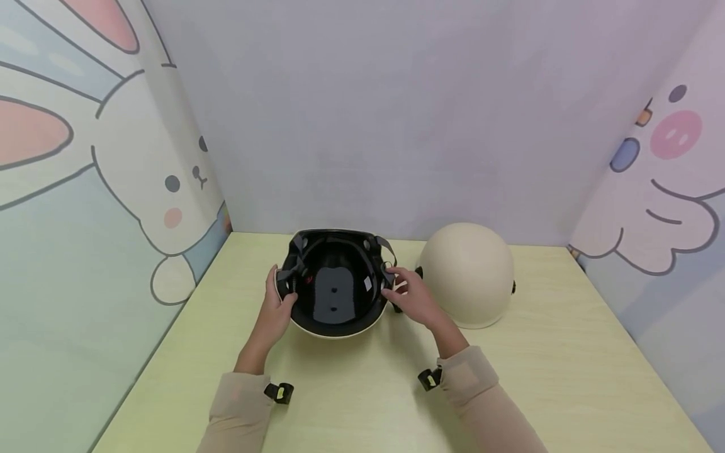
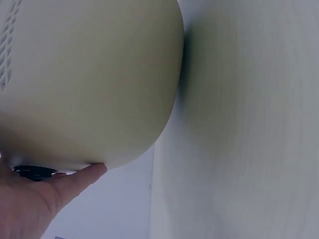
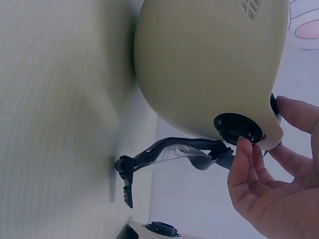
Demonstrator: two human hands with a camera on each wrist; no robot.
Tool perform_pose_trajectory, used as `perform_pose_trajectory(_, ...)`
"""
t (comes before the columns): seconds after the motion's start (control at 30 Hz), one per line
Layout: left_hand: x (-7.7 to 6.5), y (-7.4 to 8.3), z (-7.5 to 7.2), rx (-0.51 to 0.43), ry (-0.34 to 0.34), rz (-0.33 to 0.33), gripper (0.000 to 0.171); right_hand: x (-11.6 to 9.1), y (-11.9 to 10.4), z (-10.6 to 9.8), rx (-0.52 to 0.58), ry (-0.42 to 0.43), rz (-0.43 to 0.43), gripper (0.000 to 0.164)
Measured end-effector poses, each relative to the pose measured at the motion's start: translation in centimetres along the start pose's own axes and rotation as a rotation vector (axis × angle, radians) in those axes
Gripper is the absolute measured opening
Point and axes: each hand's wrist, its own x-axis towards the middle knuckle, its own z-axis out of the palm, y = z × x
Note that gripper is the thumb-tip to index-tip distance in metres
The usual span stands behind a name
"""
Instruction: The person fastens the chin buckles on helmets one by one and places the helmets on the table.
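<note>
A cream helmet lies with its shiny black hollow facing up, grey straps and dark padding around the rim. My left hand grips its left rim, thumb on the inner edge and fingers against the outer shell. On the opposite side, my right hand pinches the rim. In the right wrist view, fingertips of that hand touch a round black knob on the shell. A dark strap with a clear piece hangs outside, its buckle down by the tabletop. The left wrist view shows the helmet's smooth shell and left fingers.
Just right of the held helmet, a second cream helmet sits dome up, with black fittings at its sides. Both stand on a pale yellow table. A plain grey wall rises behind, with cartoon-printed walls on both sides.
</note>
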Motion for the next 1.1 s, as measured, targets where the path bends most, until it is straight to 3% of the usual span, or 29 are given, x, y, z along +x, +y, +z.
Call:
perform_pose_trajectory(0.1, -0.2, 0.0, 0.1, -0.005, -0.001, 0.004, 0.072, 0.0, -0.1, -0.1, 0.001, -0.002, -0.004, 0.049)
perform_pose_trajectory(0.23, 0.0, 0.0, -0.3, 0.067, 0.015, 0.036, 0.074, 0.0, -0.3, -0.2, 0.008, -0.007, -0.001, 0.05)
perform_pose_trajectory(0.57, 1.1, 1.2, -1.5, 0.409, 0.038, 0.175, 0.071, 0.1, 0.0, -0.4, 0.079, -0.03, -0.013, 0.052)
perform_pose_trajectory(0.93, 2.6, 2.4, -1.5, 0.663, 0.036, 0.207, 0.061, 0.0, 0.6, -0.9, 0.1, -0.012, -0.029, 0.047)
perform_pose_trajectory(1.1, 3.3, 3.2, -1.2, 0.815, 0.029, 0.234, 0.052, 0.3, 1.8, -1.0, 0.186, 0.048, 0.003, 0.037)
